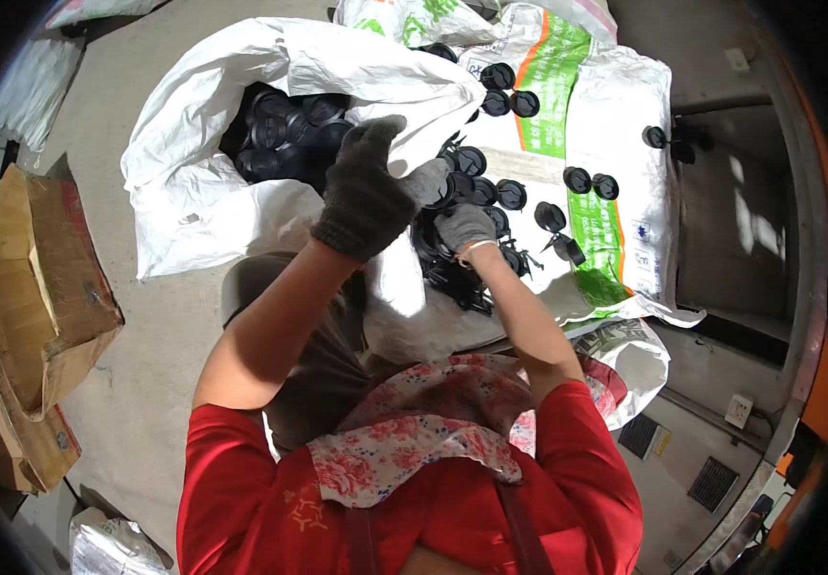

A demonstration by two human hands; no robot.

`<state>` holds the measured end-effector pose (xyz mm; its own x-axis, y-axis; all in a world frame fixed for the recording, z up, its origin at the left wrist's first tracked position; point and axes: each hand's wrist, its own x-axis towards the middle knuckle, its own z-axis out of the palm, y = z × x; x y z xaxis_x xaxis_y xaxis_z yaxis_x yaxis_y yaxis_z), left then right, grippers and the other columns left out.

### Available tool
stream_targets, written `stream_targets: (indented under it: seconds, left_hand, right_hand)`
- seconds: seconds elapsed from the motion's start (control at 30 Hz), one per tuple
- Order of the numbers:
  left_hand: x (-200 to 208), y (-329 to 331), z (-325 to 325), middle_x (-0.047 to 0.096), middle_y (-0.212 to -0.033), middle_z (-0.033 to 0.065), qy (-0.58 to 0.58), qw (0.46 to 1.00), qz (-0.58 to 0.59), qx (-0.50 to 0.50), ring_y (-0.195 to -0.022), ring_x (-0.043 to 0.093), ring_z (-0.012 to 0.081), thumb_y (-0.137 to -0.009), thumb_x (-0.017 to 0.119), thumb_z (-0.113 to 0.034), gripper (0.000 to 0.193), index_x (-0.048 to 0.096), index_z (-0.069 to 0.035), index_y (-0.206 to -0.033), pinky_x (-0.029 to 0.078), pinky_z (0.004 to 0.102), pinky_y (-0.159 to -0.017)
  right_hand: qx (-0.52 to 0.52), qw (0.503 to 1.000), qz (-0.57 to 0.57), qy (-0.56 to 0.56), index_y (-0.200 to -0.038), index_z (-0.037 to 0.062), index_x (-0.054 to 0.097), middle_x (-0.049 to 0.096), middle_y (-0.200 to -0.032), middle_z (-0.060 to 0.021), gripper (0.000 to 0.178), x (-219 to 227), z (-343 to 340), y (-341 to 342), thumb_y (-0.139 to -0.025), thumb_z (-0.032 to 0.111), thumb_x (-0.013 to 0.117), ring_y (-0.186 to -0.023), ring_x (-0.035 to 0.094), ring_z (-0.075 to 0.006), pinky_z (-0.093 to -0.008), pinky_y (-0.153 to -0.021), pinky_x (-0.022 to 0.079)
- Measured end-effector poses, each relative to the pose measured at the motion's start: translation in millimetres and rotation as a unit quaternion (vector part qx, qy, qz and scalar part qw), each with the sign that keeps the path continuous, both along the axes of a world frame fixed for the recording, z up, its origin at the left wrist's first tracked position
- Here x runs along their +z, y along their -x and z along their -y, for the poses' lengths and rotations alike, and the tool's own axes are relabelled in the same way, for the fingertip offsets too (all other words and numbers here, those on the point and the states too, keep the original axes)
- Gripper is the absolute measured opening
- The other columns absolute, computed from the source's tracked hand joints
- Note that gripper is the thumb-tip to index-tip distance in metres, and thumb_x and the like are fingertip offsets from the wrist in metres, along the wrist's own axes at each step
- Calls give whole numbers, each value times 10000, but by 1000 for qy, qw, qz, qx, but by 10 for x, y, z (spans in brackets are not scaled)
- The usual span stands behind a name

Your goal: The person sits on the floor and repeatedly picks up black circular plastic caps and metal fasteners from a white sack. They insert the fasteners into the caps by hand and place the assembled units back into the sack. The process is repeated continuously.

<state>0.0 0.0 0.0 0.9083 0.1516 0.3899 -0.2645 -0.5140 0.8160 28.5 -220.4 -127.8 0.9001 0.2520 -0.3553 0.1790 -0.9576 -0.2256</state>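
Left hand (pixel 364 192) in a dark glove is hovering half-curled at the white sack (pixel 241 77) full of black caps (pixel 284 134), right hand (pixel 465 226) is closing on caps piled on the spread sack (pixel 625 115); better grabbing small handfuls, dropping them deep inside.

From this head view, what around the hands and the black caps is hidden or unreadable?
- Left hand: the palm side faces away, so any grip is unseen.
- Right hand: fingers are buried in the pile of black caps; what it holds is unclear.
- White sack: its folds and deep shadow hide most of the caps inside.
- Cardboard box: contents are out of sight.
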Motion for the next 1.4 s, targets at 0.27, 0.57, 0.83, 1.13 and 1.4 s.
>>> stream_targets:
  seconds: [0.27,0.57,0.83,1.13,1.4]
  left_hand:
    - [1,-34,299,555,-1086,197,563,644,-498,-144,-1006,573,358,-893,465,-469,541,432,-92,-1280,469,520,-802]
    - [326,301,412,624,-1046,114,-165,948,-25,-272,-946,616,186,-792,648,-194,333,585,-52,-1087,495,282,-824]
    - [-79,90,216,600,-1102,101,459,843,-119,-255,-1039,567,170,-871,584,-152,318,555,3,-1148,483,297,-873]
    - [99,84,-12,573,-1008,153,-88,991,77,-72,-927,578,296,-612,804,-209,658,523,-35,-1181,490,386,-818]
    - [182,-55,-72,531,-1126,213,-111,973,164,118,-1020,531,366,-709,748,-317,661,463,26,-1197,439,414,-887]
  right_hand:
    - [122,925,283,-220,-988,7,617,629,-971,-158,259,1204,364,259,-772,148,635,-939,582,-337,-418,-863,453]
    - [90,982,-38,-163,-817,33,637,609,-760,-160,118,1894,250,288,-753,129,608,-803,604,-339,-397,-816,470]
    - [-234,360,-239,-871,-698,39,568,621,-762,-133,327,1672,-55,-17,-881,301,496,-842,554,-296,-457,-915,396]
    - [63,906,366,-202,-1136,23,508,551,-1076,-161,415,1272,-287,-163,-723,2,545,-871,586,-321,-389,-795,473]
    - [1,998,-33,-58,-1115,42,575,582,-1117,-221,365,-484,-8,-127,-846,283,520,-1076,536,-365,-421,-909,428]
